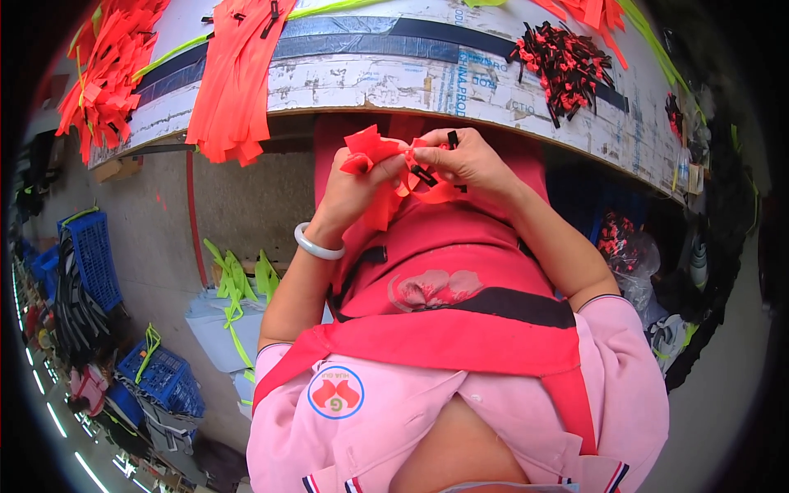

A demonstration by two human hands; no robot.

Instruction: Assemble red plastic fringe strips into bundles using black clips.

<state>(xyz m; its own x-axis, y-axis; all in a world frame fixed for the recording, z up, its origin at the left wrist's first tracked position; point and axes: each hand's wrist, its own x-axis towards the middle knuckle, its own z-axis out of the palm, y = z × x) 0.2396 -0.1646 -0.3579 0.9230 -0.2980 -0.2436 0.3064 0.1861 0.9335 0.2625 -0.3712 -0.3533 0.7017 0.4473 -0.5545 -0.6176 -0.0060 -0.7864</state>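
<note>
In front of my red apron (460, 238), both hands are up close together near the table's edge. Between the fingers of my left hand (366, 177) is a bright orange-red fabric strip (371, 148), bunched, with one end standing up and another hanging down. My right hand (468, 160) pinches the looped part of the same strip. A small black piece (424, 175) sits at the loop between the hands; its exact kind is too small to tell. More black shows beside the right fingers. The fingertips partly hide the join.
On the worn white table (345, 82) lie long orange-red strips (234, 90), a larger strip bundle (107, 82) at left, and a pile of small red-and-black pieces (563, 70) at right. Blue crates (89, 259) stand on the floor at left. A clear plastic bag (637, 271) hangs at right.
</note>
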